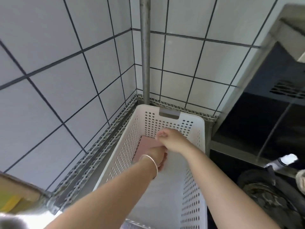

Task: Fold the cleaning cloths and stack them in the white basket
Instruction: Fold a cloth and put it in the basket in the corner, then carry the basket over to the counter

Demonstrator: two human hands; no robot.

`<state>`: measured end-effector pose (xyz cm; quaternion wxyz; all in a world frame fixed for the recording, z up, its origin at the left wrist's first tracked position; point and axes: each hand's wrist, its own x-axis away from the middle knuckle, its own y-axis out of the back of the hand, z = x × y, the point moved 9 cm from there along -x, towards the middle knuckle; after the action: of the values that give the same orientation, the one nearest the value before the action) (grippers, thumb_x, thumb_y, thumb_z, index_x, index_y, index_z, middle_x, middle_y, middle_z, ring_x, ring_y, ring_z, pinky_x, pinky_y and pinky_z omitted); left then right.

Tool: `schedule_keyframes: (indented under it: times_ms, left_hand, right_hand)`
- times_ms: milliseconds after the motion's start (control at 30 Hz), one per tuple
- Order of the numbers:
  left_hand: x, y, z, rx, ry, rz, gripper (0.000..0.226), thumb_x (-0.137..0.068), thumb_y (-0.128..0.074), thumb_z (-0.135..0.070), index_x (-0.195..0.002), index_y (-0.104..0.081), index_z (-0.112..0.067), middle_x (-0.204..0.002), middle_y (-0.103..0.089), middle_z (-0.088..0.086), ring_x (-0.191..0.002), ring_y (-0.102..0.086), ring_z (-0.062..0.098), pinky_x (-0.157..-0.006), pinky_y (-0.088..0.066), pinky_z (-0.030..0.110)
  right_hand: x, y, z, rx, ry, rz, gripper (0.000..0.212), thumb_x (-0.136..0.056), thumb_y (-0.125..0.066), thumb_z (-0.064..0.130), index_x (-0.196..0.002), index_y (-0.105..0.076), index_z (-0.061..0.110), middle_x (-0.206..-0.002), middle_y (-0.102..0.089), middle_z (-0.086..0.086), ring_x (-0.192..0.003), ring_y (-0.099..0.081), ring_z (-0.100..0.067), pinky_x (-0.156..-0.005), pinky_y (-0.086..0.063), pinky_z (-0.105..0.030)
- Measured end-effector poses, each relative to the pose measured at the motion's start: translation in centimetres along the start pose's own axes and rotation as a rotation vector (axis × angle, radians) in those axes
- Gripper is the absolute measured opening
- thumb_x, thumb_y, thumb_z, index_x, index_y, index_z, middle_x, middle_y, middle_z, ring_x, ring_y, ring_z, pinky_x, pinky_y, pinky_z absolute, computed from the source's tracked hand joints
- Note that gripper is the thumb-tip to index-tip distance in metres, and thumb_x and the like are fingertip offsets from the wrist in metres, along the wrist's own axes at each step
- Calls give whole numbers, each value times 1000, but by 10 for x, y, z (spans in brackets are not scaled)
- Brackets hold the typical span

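The white perforated basket (pixel 194 162) stands in the tiled corner, and both my arms reach down into it. A folded pink cloth (pixel 146 144) lies flat on the basket floor against its far left wall. My left hand (pixel 157 157), with a thin bracelet on the wrist, is low on the cloth's near edge, its fingers curled round it. My right hand (pixel 170 139) hovers just above the cloth's right corner with curled fingers. Motion blur hides whether it pinches the cloth.
A metal pole (pixel 145 50) rises behind the basket against the tiled walls. Perforated metal rails (pixel 99 146) run along the basket's left side. A steel cabinet (pixel 267 100) with dark openings stands to the right, with a dark round object (pixel 264 195) beside the basket.
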<state>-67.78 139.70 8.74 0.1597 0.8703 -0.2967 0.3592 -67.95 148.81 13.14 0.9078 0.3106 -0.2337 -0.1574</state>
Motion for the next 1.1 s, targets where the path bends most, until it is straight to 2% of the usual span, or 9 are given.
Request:
schedule_keyframes:
  times_ms: [100,233,367,467,567,700,800,1000,1100]
  left_hand:
    - [48,11,-25,-283,-291,-28,19,-93,-46,-24,-79,-56,-17,-73,-56,1,-62,-51,15,-57,-42,25]
    - [120,57,-32,-969,-693,-539,20,-88,-49,-37,-105,-56,-29,-100,-62,-9,-91,-60,18,-73,-49,29]
    - [176,95,3,-614,-826,-916,11,-84,-59,-25,-95,-61,-23,-97,-59,-5,-93,-53,20,-75,-45,33]
    - [191,115,60,-126,-662,-1061,23,-81,-66,-20,-95,-48,-20,-103,-42,-2,-95,-49,21,-87,-45,40]
    - [180,105,124,316,-314,-1024,38,-81,-68,-30,-105,-41,-17,-111,-35,1,-101,-47,23,-94,-42,38]
    - [154,66,152,678,-123,-730,30,-86,-62,-36,-99,-44,-15,-105,-52,-1,-88,-53,15,-86,-43,36]
    - [150,48,158,768,-47,-632,17,-89,-56,-40,-85,-53,-23,-91,-58,-8,-83,-53,6,-68,-40,28]
    - [146,47,159,770,-67,-621,26,-92,-52,-35,-81,-67,-17,-85,-64,1,-73,-51,12,-63,-40,25]
    - [148,51,153,769,-101,-626,25,-95,-48,-30,-83,-64,-13,-81,-65,5,-65,-56,11,-59,-45,23]
  right_hand:
    - [32,11,9,-33,121,7,25,-93,-51,34,-116,-58,26,-120,-61,4,-108,-57,-14,-90,-44,-29]
    - [59,25,-10,-53,170,9,18,-92,-53,30,-108,-61,27,-110,-64,6,-103,-59,-12,-87,-48,-28]
    - [62,50,-10,317,285,-84,26,-93,-50,25,-117,-61,21,-114,-62,6,-104,-57,-13,-85,-47,-28]
    - [50,53,3,543,435,-127,29,-92,-50,22,-120,-59,20,-125,-58,2,-114,-52,-17,-94,-46,-36]
    - [26,58,9,573,466,-180,34,-91,-51,23,-125,-54,21,-132,-50,-1,-124,-40,-20,-98,-39,-35]
    - [-4,74,14,643,427,-349,43,-85,-57,23,-127,-49,17,-130,-48,-6,-121,-40,-26,-98,-37,-41]
    - [-23,74,13,632,403,-334,49,-81,-59,23,-128,-49,16,-131,-50,-7,-121,-42,-27,-99,-38,-41]
    - [-56,66,5,596,283,-165,64,-87,-53,24,-145,-28,15,-144,-41,-12,-127,-43,-33,-101,-37,-42]
    - [-66,65,9,567,281,-129,49,-89,-49,22,-136,-42,12,-129,-53,-15,-111,-53,-33,-89,-45,-38]
